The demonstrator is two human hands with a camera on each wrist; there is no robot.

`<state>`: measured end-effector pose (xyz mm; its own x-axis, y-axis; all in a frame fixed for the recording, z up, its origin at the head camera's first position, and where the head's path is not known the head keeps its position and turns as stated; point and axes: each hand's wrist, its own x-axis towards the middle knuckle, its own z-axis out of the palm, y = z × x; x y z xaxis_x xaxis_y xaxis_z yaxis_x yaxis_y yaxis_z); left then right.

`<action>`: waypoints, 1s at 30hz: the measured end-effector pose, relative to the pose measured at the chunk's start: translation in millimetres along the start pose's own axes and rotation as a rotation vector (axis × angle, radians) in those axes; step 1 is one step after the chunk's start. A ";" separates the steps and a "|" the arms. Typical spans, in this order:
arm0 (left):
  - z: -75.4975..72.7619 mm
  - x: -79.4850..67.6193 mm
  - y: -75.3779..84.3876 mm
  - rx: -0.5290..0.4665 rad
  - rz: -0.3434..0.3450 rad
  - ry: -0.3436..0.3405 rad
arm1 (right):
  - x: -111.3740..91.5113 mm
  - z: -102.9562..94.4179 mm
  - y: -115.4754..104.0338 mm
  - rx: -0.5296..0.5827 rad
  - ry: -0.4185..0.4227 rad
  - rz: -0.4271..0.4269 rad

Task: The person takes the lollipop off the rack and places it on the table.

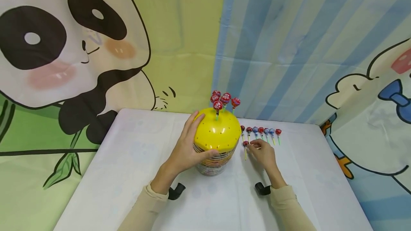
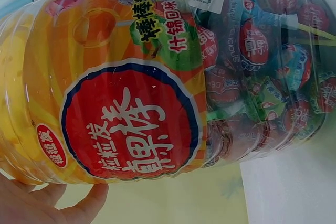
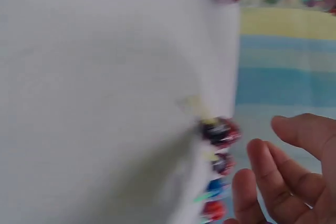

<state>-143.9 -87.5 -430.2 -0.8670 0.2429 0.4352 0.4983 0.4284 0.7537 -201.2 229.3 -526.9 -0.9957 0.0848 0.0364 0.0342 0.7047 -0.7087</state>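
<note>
A clear plastic jar (image 1: 210,169) of lollipops stands upright under a bright yellow lid (image 1: 216,136) with small holes. Several red-wrapped lollipops (image 1: 226,98) stick up from the lid on their sticks. My left hand (image 1: 184,150) grips the jar near its top, thumb across the front and fingers along the lid's left side. The left wrist view shows the jar's orange and red label (image 2: 136,121) and wrapped lollipops (image 2: 254,45) inside. To the right, my right hand (image 1: 264,153) is beside a single dark red lollipop (image 1: 245,143), its thumb and fingers apart in the right wrist view.
Behind the right hand lies a row of red and blue lollipops (image 1: 266,131), sticks toward me. A white cloth covers the table (image 1: 305,174). A cartoon panda curtain (image 1: 179,27) and a blue striped one (image 1: 273,45) hang along the table's back edge.
</note>
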 end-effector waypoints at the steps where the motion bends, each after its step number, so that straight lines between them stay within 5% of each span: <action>1: -0.1 -0.2 0.0 0.000 -0.001 0.000 | 0.0 -3.4 -6.7 0.037 0.031 -0.039; 6: -0.6 -1.0 0.0 0.001 -0.004 0.000 | -5.0 -28.5 -63.4 0.268 0.123 -0.272; 12: -0.7 -0.6 -0.2 0.000 -0.001 0.001 | -0.1 -46.8 -119.3 0.534 0.034 -0.419; 18: 0.3 -0.9 0.2 -0.009 -0.014 -0.009 | 5.7 -49.4 -148.6 0.565 -0.025 -0.406; 30: 0.9 -0.5 1.2 -0.006 -0.009 -0.008 | 10.1 -50.1 -159.3 0.617 -0.012 -0.423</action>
<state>-142.8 -86.4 -429.9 -0.8714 0.2460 0.4244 0.4906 0.4251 0.7607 -212.5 153.3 -378.4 -0.9140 -0.1157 0.3887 -0.4031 0.1522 -0.9024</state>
